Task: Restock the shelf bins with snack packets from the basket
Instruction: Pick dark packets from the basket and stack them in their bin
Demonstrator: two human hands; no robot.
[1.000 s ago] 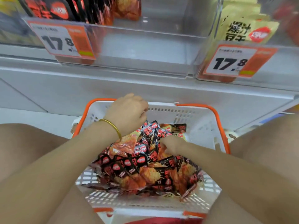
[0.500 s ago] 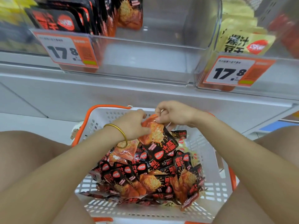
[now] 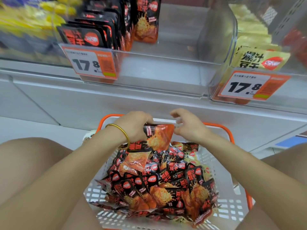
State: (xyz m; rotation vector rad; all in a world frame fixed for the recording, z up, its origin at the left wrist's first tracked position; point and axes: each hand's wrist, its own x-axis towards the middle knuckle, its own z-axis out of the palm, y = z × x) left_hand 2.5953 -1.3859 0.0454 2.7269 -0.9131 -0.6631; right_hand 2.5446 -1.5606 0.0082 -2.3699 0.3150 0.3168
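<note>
The left price tag (image 3: 93, 63) and the right price tag (image 3: 249, 86) are orange and white, each printed 17.8. A grey panel (image 3: 149, 105) runs beneath them and meets a pale floor (image 3: 33, 127). A blue strip (image 3: 289, 141) lies at far right.

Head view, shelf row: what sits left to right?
Blurred bright yellow packets → black-and-red packets → bare stretch of the clear bin → pale yellow packets.

17.8 on the orange price tag (image 3: 90, 63) at the clear bin's (image 3: 166, 75) left front; 17.8 on the second price tag (image 3: 245, 87) right of that bin; probably 爆汁豆干 on the yellow packet (image 3: 259, 59) there.
</note>
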